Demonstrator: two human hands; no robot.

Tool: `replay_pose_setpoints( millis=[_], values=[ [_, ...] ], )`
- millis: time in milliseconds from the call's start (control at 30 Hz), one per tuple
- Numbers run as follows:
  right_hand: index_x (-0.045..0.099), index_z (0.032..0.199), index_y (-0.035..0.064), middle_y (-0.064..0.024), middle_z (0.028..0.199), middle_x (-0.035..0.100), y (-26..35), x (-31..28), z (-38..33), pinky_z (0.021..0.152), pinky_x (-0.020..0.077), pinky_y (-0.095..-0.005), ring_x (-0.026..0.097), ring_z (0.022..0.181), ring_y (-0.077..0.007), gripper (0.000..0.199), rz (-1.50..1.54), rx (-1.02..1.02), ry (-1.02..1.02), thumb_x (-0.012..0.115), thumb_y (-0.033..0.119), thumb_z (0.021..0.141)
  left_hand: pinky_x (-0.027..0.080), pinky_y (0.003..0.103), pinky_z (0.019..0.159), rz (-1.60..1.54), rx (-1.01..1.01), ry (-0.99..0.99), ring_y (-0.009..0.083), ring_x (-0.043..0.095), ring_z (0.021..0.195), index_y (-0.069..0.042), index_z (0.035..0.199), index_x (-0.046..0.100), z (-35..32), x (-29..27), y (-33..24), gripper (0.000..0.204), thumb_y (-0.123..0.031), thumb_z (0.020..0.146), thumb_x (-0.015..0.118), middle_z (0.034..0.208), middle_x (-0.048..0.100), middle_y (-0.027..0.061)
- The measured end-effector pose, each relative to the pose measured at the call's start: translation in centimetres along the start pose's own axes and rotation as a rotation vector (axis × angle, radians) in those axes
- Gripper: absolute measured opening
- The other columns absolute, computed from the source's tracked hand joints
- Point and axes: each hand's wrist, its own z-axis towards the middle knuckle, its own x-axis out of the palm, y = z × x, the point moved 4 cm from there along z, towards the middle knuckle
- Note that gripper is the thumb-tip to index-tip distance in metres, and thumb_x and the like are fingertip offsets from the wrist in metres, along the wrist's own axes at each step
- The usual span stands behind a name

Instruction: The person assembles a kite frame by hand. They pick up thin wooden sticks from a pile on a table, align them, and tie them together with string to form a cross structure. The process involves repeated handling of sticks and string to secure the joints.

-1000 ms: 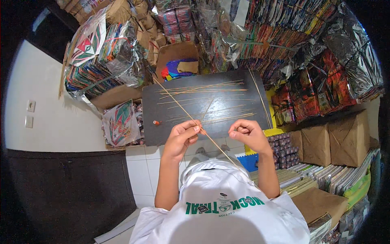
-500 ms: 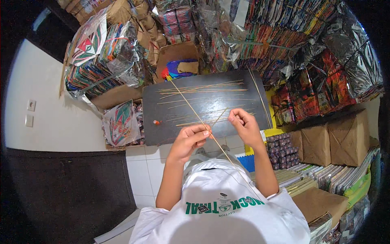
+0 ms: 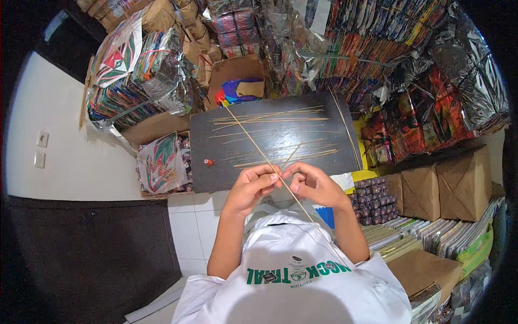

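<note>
Pinching a long thin bamboo stick (image 3: 253, 141) between thumb and fingertips, the left hand (image 3: 252, 186) and the right hand (image 3: 313, 182) meet close together just above the near edge of a dark board (image 3: 205, 156). The stick runs on a diagonal, from the far left corner of the board, down through both hands, and on toward the person's white shirt (image 3: 291, 270). Fingers of both hands are curled tight around it, the fingertips nearly touching each other. A second, shorter sliver (image 3: 292, 155) angles up from the right hand's fingers; whether it is gripped or merely lies on the board behind cannot be told.

More bamboo sticks (image 3: 270, 116) lie spread across the board, mostly lengthwise, with one long stick (image 3: 345, 129) along its right edge. A small red object (image 3: 208, 161) sits on the board near its left side, well apart from the hands. Behind the board stands an open cardboard box (image 3: 237, 73) with coloured paper inside. Bundles of plastic-wrapped colourful kites (image 3: 135, 70) are stacked at the left, and similar stacks (image 3: 421, 65) fill the right. Brown paper-wrapped parcels (image 3: 458, 178) stand at the right on the white-tiled floor (image 3: 189, 227).
</note>
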Motion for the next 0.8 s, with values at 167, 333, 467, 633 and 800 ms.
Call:
replay_pose_setpoints(
  millis=[167,333,467,633,800],
  values=[
    [0.065,0.1,0.0043,0.0111,0.069,0.042,0.2,-0.5,-0.1,0.055,0.027,-0.0206,0.033,0.063,0.0001,0.011,-0.089,-0.024,-0.072,0.065,0.014,0.094,0.035,0.019,0.053,-0.062,0.006,-0.015,0.0037,0.046,0.062,-0.001,0.099,0.065,-0.1,-0.3,0.1,0.012,-0.009,0.09,0.067,0.089,0.067,0.007],
    [0.067,0.094,0.0035,0.0121,0.066,0.034,0.6,-0.5,0.1,0.054,0.0229,-0.021,0.029,0.062,-0.0002,0.013,-0.193,-0.065,-0.191,0.07,0.015,0.091,0.036,0.018,0.053,-0.075,0.015,-0.03,0.0036,0.047,0.061,-0.002,0.1,0.065,0.0,-0.5,0.5,0.013,-0.009,0.09,0.067,0.09,0.069,0.0088],
    [0.068,0.096,0.0034,0.0128,0.063,0.033,0.7,-0.4,0.2,0.053,0.0222,-0.0215,0.028,0.06,-0.0004,0.014,-0.23,-0.05,-0.288,0.071,0.015,0.089,0.036,0.018,0.052,-0.01,0.029,-0.035,0.0037,0.048,0.061,-0.002,0.102,0.066,0.0,-0.1,0.2,0.015,-0.009,0.089,0.068,0.09,0.07,0.0104],
    [0.069,0.094,0.0035,0.0123,0.06,0.033,0.7,-0.5,0.5,0.051,0.0207,-0.0231,0.028,0.057,-0.0011,0.013,-0.265,-0.117,-0.341,0.072,0.015,0.088,0.034,0.019,0.052,0.031,0.067,-0.031,0.004,0.047,0.06,-0.003,0.104,0.066,0.3,0.1,0.4,0.016,-0.009,0.089,0.069,0.09,0.072,0.0117],
    [0.07,0.092,0.0043,0.0101,0.058,0.031,0.6,-0.9,0.8,0.05,0.02,-0.0243,0.027,0.056,-0.002,0.011,-0.34,-0.156,-0.416,0.072,0.014,0.087,0.034,0.019,0.051,0.048,0.071,-0.049,0.0038,0.046,0.059,-0.003,0.105,0.065,0.4,0.2,0.5,0.017,-0.01,0.09,0.068,0.091,0.072,0.0114]
  ],
)
